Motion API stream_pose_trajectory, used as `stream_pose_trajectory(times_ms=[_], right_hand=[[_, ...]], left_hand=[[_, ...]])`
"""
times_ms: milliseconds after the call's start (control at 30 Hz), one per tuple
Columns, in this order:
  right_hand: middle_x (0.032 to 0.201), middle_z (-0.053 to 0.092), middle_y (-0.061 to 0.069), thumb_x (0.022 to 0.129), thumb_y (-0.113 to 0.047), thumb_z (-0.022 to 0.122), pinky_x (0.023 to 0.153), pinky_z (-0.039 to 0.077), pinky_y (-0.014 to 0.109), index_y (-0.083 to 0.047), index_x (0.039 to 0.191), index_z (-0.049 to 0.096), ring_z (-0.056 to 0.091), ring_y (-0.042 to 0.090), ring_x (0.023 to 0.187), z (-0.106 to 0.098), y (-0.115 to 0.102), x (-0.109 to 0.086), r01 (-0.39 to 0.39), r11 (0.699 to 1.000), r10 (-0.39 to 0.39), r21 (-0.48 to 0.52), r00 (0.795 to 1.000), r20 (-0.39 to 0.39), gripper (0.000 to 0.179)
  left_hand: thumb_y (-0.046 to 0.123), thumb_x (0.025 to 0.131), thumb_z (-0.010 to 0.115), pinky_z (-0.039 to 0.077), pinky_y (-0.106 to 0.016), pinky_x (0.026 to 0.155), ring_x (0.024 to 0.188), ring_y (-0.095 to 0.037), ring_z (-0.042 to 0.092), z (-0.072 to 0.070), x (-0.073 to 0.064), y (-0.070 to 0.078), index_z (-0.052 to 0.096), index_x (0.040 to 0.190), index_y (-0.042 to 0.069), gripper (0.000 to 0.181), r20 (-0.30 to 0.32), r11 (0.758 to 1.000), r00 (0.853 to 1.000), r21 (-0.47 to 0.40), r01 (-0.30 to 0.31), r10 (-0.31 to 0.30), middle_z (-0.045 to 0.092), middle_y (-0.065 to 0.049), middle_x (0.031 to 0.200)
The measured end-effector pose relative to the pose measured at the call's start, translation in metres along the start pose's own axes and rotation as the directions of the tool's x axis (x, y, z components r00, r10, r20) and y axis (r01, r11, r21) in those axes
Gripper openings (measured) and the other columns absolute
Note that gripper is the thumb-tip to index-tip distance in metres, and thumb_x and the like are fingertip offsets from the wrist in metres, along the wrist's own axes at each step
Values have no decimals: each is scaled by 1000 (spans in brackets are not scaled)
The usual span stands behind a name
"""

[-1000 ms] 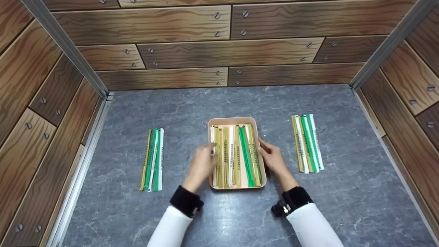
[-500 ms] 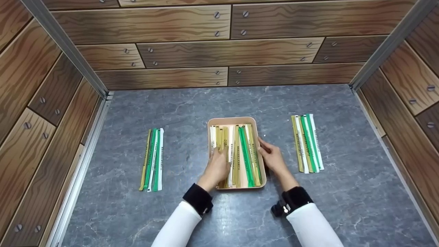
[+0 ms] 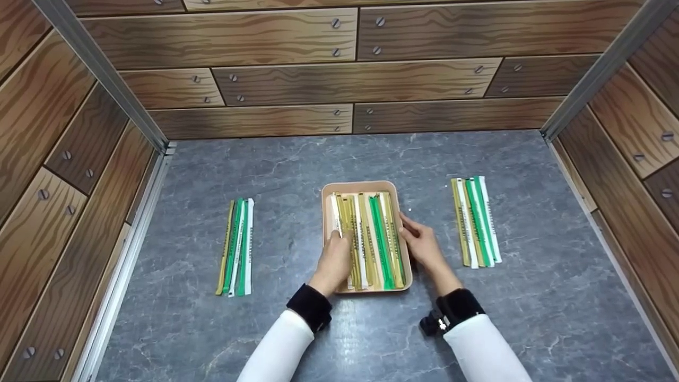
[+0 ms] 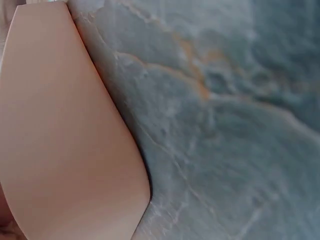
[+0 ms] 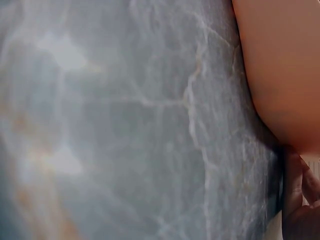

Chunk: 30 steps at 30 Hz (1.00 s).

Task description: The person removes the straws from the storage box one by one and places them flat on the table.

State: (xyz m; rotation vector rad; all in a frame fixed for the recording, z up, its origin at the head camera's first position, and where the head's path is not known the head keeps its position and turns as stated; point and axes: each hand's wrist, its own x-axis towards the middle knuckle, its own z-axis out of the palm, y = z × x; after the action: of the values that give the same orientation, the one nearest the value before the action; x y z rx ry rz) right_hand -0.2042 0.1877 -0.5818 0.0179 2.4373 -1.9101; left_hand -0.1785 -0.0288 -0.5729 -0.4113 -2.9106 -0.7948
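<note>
In the head view, a shallow peach tray (image 3: 359, 187) stands before me with several slim printed stick packets in gold, white and green. My left hand (image 3: 334, 260) reaches over its near-left part. Thumb and fingertips grip a few white and gold packets (image 3: 346, 212) there; the lower ends are partly covered by the hand. A green packet (image 3: 381, 239) lies farther right in the tray. At the tray's right wall, my right hand (image 3: 425, 246) holds the side, its fingers partly hidden. Both wrist views show mostly the tray's outer wall (image 4: 70, 130) and the tabletop.
One row of gold, green and white packets (image 3: 236, 246) lies left of the tray. Another such row (image 3: 476, 223) lies to the right. The grey marbled tabletop (image 3: 297, 159) is bounded by wood-patterned walls (image 3: 286, 85).
My left hand has moved right from the tray's left edge onto the packets. The left packets have shifted right and bunched closer, leaving a gap along the left wall. My right hand stays put.
</note>
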Motion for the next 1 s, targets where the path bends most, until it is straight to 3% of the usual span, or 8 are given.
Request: stream_pose_trajectory(times_ms=[167,333,567,833,1000], right_hand=[[123,45,31,87,3,54,93,34,52,7,128,46,42,41,116,1,-11,-4,14,999,-14,30,1000,5,41],[124,47,26,88,-6,57,93,39,42,-1,129,49,45,34,116,0,7,2,7,1000,-7,-19,1000,-7,42],[125,49,23,89,-9,57,91,41,39,-4,130,49,46,32,116,0,17,5,35,998,-36,-44,999,-15,42],[124,45,30,87,5,53,93,35,51,9,128,45,41,40,117,2,-10,-4,27,999,-27,36,1000,2,41],[124,48,25,88,-1,55,91,41,41,2,129,47,45,34,116,0,0,0,30,1000,-30,-7,1000,7,42]], left_hand=[[-10,74,57,49,-35,54,66,-26,56,1,1,0,59,109,0,36,57,999,998,32,35,-37,54,-16,82],[-7,69,61,49,-36,55,67,-26,56,0,3,0,60,103,1,35,103,995,993,85,44,-53,56,-15,78],[-9,65,62,49,-36,54,66,-28,57,-8,2,3,56,111,-1,48,131,994,986,14,106,-107,57,-16,79],[-3,62,68,50,-40,62,76,-33,60,-20,1,3,47,127,3,69,156,985,973,-9,174,-170,61,-21,92],[-4,61,64,51,-39,62,77,-31,60,-29,0,2,47,127,1,69,158,980,969,-44,196,-187,61,-20,96]])
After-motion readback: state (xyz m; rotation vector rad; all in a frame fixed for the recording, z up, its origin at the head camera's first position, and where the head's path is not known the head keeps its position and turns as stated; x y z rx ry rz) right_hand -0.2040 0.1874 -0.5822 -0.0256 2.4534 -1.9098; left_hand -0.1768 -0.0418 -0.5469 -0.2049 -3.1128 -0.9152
